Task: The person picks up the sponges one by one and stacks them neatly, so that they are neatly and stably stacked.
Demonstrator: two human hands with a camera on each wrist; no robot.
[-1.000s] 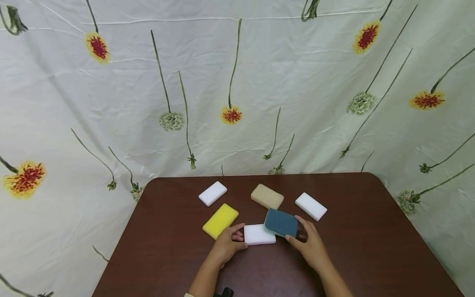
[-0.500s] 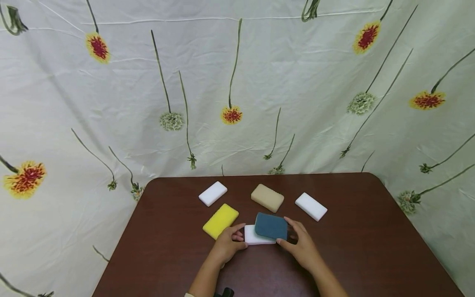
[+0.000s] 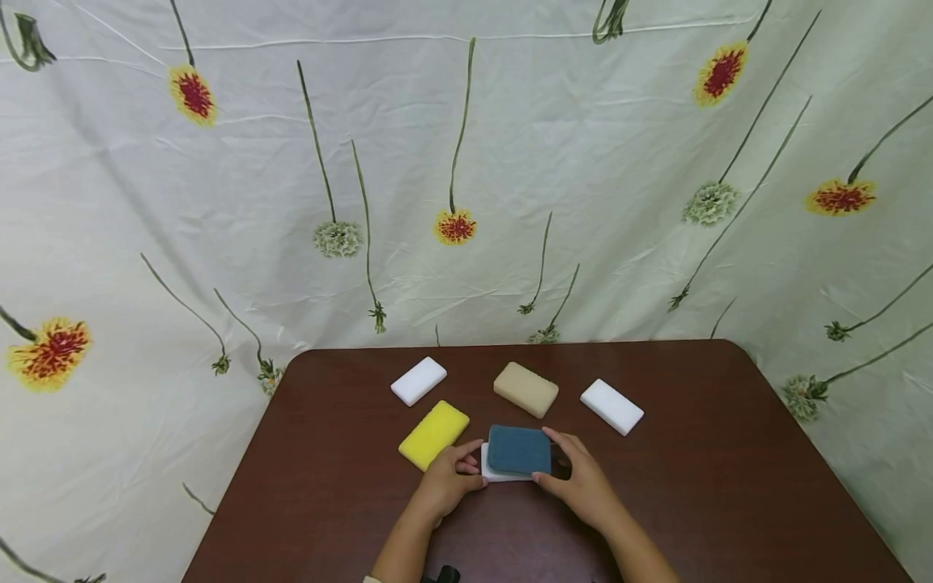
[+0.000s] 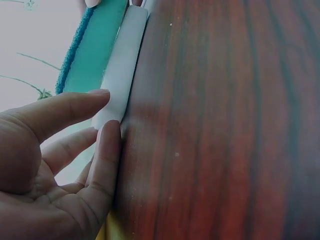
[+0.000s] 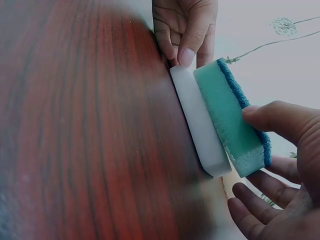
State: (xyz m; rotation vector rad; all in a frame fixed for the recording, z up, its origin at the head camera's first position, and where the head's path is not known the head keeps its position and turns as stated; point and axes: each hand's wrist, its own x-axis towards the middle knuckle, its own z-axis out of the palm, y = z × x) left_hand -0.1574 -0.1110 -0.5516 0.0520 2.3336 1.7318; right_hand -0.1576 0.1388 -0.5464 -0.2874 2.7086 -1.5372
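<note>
A green sponge with a dark blue scouring side [image 3: 519, 449] lies over a white block [image 3: 490, 476], its blue side up. My right hand [image 3: 586, 490] pinches that sponge at its right end between thumb and fingers. In the right wrist view the sponge [image 5: 227, 120] is slightly tilted against the white block [image 5: 200, 122], which is flat on the table. My left hand [image 3: 446, 482] grips the left end of the white block. The left wrist view shows the left thumb and fingers around the end of the white block [image 4: 122, 70].
A yellow sponge [image 3: 433, 435] lies just beyond the left hand. Farther back on the brown table [image 3: 729, 486] are a white block [image 3: 419, 380], a beige sponge [image 3: 526, 389] and another white block [image 3: 611, 406]. Behind hangs a flowered cloth [image 3: 408, 162].
My right hand has moved left with the blue-green sponge, which now covers most of the white block and is turned nearly in line with it. The left hand has stayed in place.
</note>
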